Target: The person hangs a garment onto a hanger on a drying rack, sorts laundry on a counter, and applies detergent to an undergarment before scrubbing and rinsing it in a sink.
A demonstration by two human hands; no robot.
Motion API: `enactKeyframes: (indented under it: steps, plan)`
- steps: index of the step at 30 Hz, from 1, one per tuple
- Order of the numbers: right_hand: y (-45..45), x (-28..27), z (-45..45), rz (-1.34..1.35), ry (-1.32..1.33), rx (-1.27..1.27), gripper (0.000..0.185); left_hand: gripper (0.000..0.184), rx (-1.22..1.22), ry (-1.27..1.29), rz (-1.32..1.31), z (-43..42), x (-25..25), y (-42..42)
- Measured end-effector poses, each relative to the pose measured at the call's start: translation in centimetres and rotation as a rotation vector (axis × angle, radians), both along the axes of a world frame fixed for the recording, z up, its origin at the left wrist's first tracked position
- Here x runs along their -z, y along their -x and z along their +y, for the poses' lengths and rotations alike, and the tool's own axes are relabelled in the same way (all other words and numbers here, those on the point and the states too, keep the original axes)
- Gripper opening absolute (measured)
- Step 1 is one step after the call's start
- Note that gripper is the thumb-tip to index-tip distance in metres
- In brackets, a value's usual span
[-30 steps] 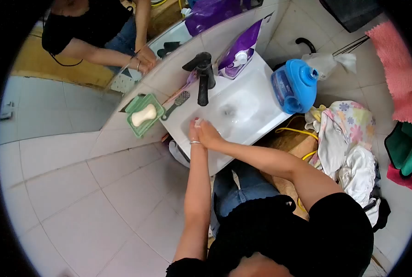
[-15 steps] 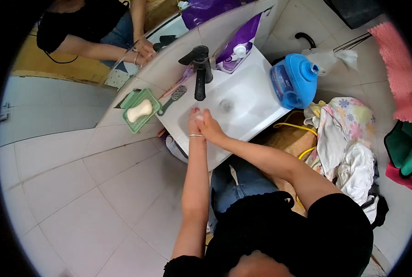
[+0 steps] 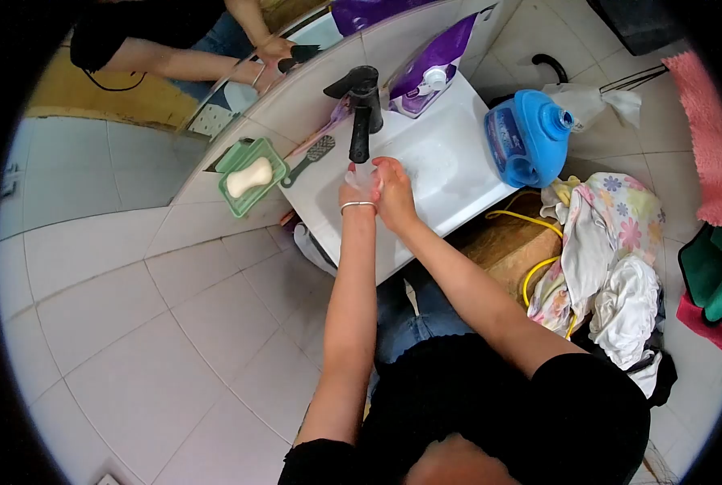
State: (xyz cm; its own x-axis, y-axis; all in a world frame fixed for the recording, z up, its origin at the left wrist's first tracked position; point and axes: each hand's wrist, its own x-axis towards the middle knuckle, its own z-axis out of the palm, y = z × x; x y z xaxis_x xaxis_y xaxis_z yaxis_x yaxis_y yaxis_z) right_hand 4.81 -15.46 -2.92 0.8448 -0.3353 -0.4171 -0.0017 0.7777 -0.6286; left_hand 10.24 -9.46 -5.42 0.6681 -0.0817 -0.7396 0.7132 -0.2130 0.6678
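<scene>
Water runs from the black faucet [image 3: 361,121] over the white sink [image 3: 458,145]. Under the spout is my left hand [image 3: 358,190], with a bracelet at the wrist; water and glare blur its fingers. My right hand [image 3: 395,190] is close beside it on the right, its fingers slightly curved and apart, holding nothing that shows. To the left, a white bar of soap [image 3: 249,178] lies in a green soap dish [image 3: 275,166]. A dark green brush [image 3: 310,159] rests on the sink's left corner.
A blue bottle [image 3: 528,137] stands on the sink's right edge, and a purple pouch [image 3: 433,69] behind the basin. Bundled cloths [image 3: 611,234] and a yellow cord [image 3: 529,277] are at the right. A mirror [image 3: 94,162] is on the left wall.
Both hands have moved up under the spout and come slightly apart, where before they were pressed together lower in the sink. Water now flows from the faucet.
</scene>
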Motion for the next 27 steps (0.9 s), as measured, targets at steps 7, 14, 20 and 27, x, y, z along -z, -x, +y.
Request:
enactKeyframes:
  steps: [7,14,20,27]
  plan:
    - [-0.6,1.8,-1.7,0.138,-0.068,-0.01,0.015,0.015,-1.023,0.603,0.288,-0.5,2.6,-0.7]
    - [-0.4,3.2,-4.1,0.168,-0.191,-0.028,0.021,0.03,-0.604,0.8,0.082,2.6,4.7,-0.1]
    - [-0.4,1.2,-6.5,0.134,0.338,-0.174,0.026,0.036,-0.353,0.531,-0.192,4.0,-0.1,0.7]
    - [-1.9,1.9,-7.3,0.018,0.767,-0.126,0.021,0.036,-0.135,0.15,-0.268,5.7,-0.9,0.0]
